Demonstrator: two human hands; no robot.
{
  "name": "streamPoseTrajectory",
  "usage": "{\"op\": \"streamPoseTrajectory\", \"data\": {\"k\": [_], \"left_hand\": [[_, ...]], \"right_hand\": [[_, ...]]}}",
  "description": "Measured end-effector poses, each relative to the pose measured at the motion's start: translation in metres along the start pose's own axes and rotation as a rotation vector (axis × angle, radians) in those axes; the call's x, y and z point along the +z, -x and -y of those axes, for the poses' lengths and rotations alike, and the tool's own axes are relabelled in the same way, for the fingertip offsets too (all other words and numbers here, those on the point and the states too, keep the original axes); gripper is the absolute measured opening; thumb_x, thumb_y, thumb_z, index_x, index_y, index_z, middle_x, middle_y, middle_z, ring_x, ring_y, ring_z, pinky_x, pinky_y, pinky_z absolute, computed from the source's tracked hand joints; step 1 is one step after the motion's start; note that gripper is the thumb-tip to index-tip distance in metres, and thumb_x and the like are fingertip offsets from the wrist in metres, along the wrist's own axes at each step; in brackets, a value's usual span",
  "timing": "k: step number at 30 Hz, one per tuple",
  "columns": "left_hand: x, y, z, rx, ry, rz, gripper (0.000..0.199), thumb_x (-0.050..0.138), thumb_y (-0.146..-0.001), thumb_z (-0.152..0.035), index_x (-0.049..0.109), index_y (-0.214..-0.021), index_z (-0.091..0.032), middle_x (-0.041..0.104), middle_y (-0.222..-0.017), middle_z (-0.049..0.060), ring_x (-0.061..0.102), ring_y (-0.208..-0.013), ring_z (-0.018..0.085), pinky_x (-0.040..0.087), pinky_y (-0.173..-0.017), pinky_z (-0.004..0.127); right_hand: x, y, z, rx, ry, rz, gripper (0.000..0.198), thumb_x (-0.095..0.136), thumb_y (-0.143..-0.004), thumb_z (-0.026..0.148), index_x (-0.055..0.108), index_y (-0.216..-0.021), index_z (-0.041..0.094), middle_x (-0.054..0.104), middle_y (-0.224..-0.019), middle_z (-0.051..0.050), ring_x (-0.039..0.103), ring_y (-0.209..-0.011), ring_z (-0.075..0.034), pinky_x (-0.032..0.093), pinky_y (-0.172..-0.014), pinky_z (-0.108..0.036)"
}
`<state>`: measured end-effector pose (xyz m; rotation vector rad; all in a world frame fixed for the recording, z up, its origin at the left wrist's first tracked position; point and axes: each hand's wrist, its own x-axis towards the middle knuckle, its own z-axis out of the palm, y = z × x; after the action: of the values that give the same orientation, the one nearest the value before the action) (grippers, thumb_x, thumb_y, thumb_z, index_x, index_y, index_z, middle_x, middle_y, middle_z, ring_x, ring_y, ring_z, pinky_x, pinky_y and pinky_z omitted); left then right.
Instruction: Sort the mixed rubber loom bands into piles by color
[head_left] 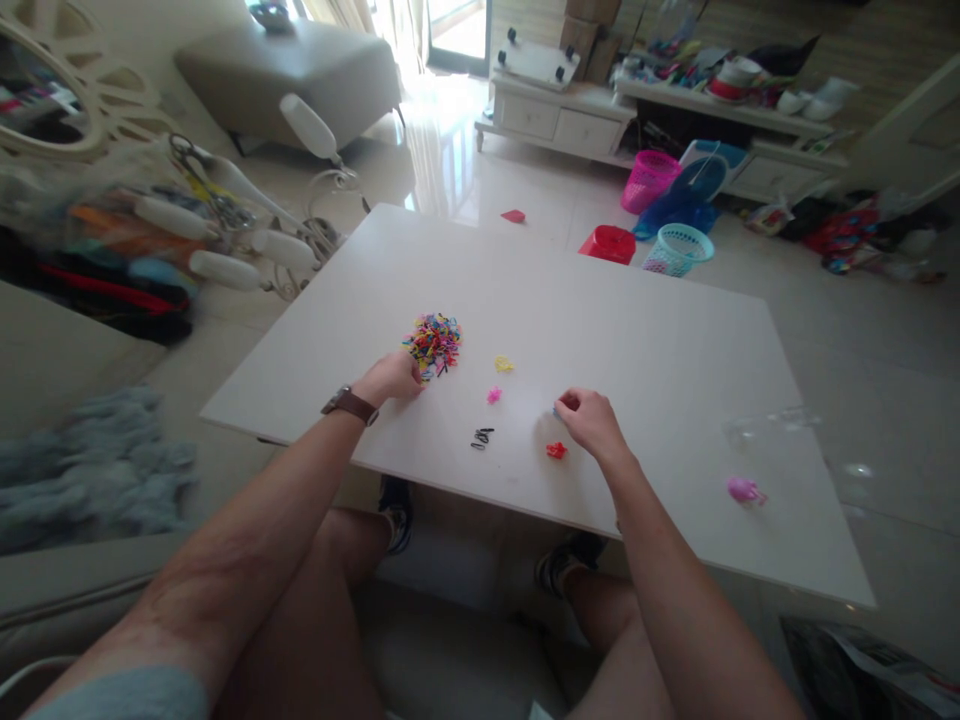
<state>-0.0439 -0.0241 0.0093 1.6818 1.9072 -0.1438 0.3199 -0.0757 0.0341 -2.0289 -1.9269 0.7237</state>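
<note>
A heap of small, many-coloured loop-like pieces (435,342) lies on the white table (645,330); their exact kind is too small to tell. My left hand (397,376), wearing a brown-strapped watch, is at the heap's near edge with its fingers pinched together; what they hold is hidden. Between thumb and finger, my right hand (589,415) pinches a small blue piece (557,411). Just below it sits a red cluster (556,451). Separate little groups lie between the hands: yellow pieces (503,365), pink pieces (493,396) and black loops (482,438).
A purple-pink item (744,490) and a clear plastic container (772,425) lie on the table's right side. Beyond the far edge stand a red stool (611,244) and a light-blue basket (679,248). A white lamp (311,125) rises beside the left edge.
</note>
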Motion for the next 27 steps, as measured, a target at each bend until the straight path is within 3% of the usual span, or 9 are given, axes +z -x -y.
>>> {"op": "streamPoseTrajectory", "data": {"k": [7,13,18,21,24,27], "left_hand": [[-0.006,0.004,-0.007,0.081,0.03,0.095,0.004,0.065,-0.059,-0.017,0.065,-0.055,-0.019,0.067,-0.058,0.003,0.062,-0.062,0.019,0.04,-0.053,0.026],[-0.002,0.014,-0.03,0.416,0.513,0.197,0.014,0.073,-0.067,-0.028,0.07,-0.074,-0.017,0.073,-0.07,0.005,0.067,-0.069,0.017,0.048,-0.06,0.024],[0.019,0.009,-0.06,0.469,0.62,-0.022,0.014,0.075,-0.073,-0.026,0.071,-0.078,-0.014,0.073,-0.07,0.006,0.067,-0.065,0.015,0.047,-0.057,0.023],[0.036,-0.006,-0.076,0.414,0.65,-0.083,0.009,0.07,-0.077,-0.019,0.074,-0.082,-0.014,0.074,-0.071,0.006,0.068,-0.065,0.015,0.05,-0.06,0.023],[0.049,-0.02,-0.093,0.344,0.653,-0.226,0.016,0.067,-0.075,-0.01,0.078,-0.087,-0.014,0.077,-0.081,0.007,0.07,-0.076,0.016,0.053,-0.071,0.025],[0.057,-0.028,-0.106,0.265,0.677,-0.274,0.021,0.066,-0.076,-0.01,0.079,-0.092,-0.013,0.079,-0.088,0.009,0.071,-0.082,0.018,0.055,-0.077,0.027]], "right_hand": [[-0.003,0.002,0.003,-0.028,-0.016,-0.003,0.016,0.06,-0.086,0.026,0.074,-0.079,0.02,0.075,-0.08,-0.003,0.066,-0.078,-0.017,0.043,-0.072,-0.026],[-0.001,0.007,0.016,-0.167,-0.079,0.041,0.015,0.061,-0.086,0.023,0.073,-0.079,0.019,0.074,-0.078,-0.002,0.065,-0.075,-0.015,0.044,-0.072,-0.026],[0.005,0.012,0.028,-0.242,-0.079,0.092,0.015,0.06,-0.088,0.021,0.073,-0.08,0.019,0.073,-0.08,-0.003,0.065,-0.075,-0.015,0.044,-0.072,-0.026],[0.008,0.013,0.031,-0.262,-0.072,0.101,0.015,0.06,-0.088,0.021,0.073,-0.081,0.019,0.073,-0.079,-0.003,0.064,-0.074,-0.015,0.044,-0.071,-0.025],[0.01,0.012,0.032,-0.277,-0.066,0.1,0.015,0.06,-0.087,0.02,0.073,-0.081,0.019,0.073,-0.079,-0.003,0.064,-0.073,-0.015,0.043,-0.071,-0.025],[0.009,0.013,0.031,-0.276,-0.072,0.096,0.015,0.059,-0.087,0.021,0.073,-0.081,0.019,0.073,-0.079,-0.003,0.064,-0.073,-0.015,0.044,-0.071,-0.025]]}}
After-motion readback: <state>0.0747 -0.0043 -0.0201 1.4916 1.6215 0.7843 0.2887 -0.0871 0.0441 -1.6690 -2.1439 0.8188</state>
